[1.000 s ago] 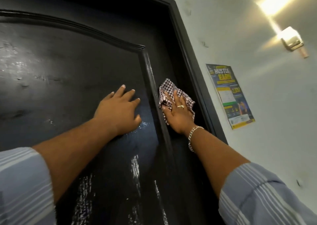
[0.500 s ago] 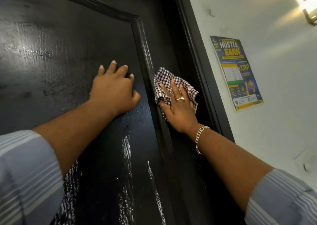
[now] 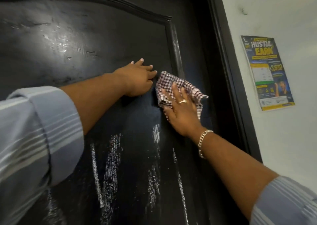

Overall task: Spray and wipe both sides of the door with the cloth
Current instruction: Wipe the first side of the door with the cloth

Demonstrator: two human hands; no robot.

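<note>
Cloth (image 3: pixel 178 87) shifted left onto door (image 3: pixel 85 53) panel | right hand (image 3: pixel 181 111) flat, pressing it | left hand (image 3: pixel 137 77) flat on door

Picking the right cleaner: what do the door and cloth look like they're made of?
Door: probably wood under glossy black paint; moulded panel, sheen, wet streaks bead on it. Cloth: thin woven fabric, likely cotton, matte; checked weave, soft creases under the right hand.
</note>
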